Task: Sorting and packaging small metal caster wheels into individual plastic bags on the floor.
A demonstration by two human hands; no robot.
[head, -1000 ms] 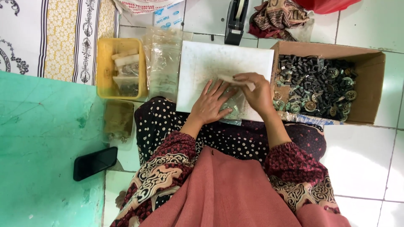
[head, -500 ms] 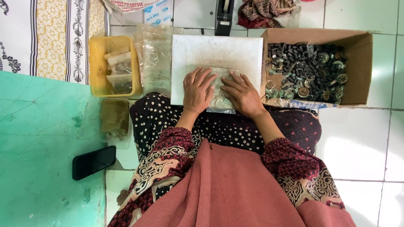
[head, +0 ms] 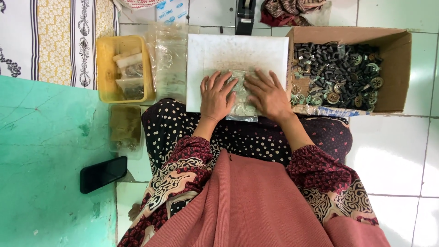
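Clear plastic, a small filled bag (head: 241,98), now lies flat on the white board (head: 238,52) under both your palms. A second ago your right hand (head: 269,95) was lifted at its edge; now it presses down open beside your left hand (head: 216,96), fingers spread, gripping nothing. The cardboard box (head: 397,59) of dark metal parts (head: 338,73) sits just right.

Clear glossy plastic bag (head: 240,98) on a matt, stained white board (head: 238,52). Brown cardboard box (head: 395,68) contains dark metal parts (head: 336,73). Glossy white floor tiles (head: 398,151).
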